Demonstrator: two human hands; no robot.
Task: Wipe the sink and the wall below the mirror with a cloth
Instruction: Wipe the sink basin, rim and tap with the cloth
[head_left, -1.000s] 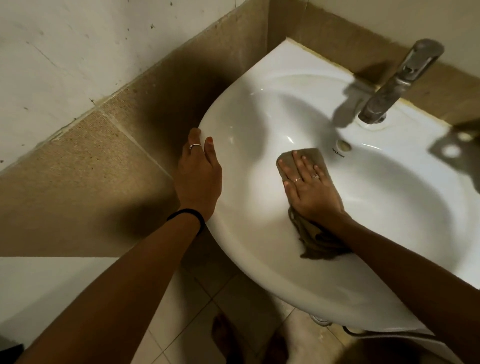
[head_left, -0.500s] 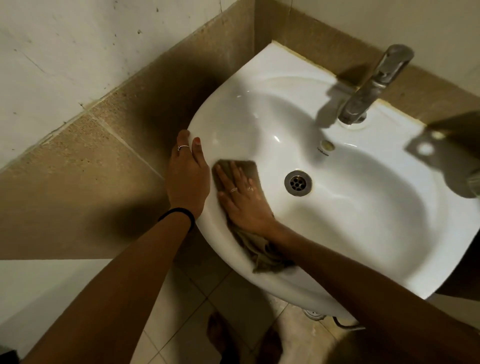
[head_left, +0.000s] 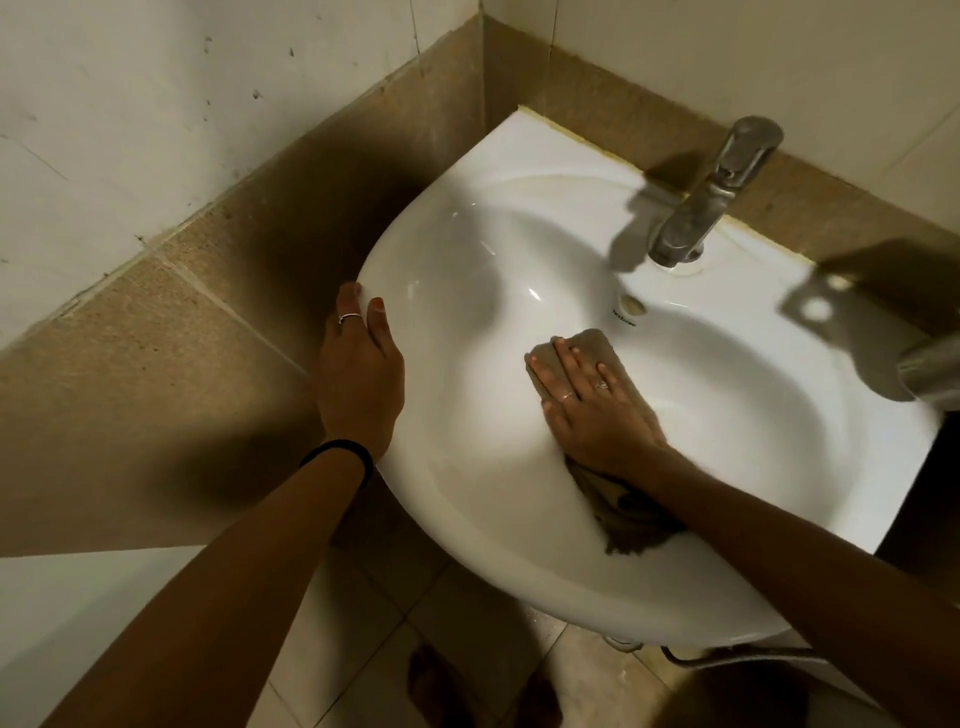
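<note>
A white ceramic sink (head_left: 467, 234) fills the middle of the view, fixed into a tiled corner. My right hand (head_left: 587, 410) lies flat, fingers straight, pressing a brown cloth (head_left: 597, 345) against the basin's middle, over the drain, which is hidden. The cloth's loose end (head_left: 628, 519) trails back under my wrist to the front rim. My left hand (head_left: 358, 374) holds the sink's left rim, thumb on top and fingers curled down the outside. Tan wall tiles (head_left: 597, 111) run behind the sink; no mirror is in view.
A metal tap (head_left: 711, 197) stands at the sink's back edge, above the overflow hole (head_left: 634, 304). Another metal object (head_left: 935, 371) pokes in at the right edge. A pipe (head_left: 727, 657) shows under the sink. My bare feet (head_left: 441, 686) stand on the tiled floor.
My right hand slid the cloth from the basin's left wall back to its middle, covering the drain. My left hand stayed on the rim. The camera shifted slightly.
</note>
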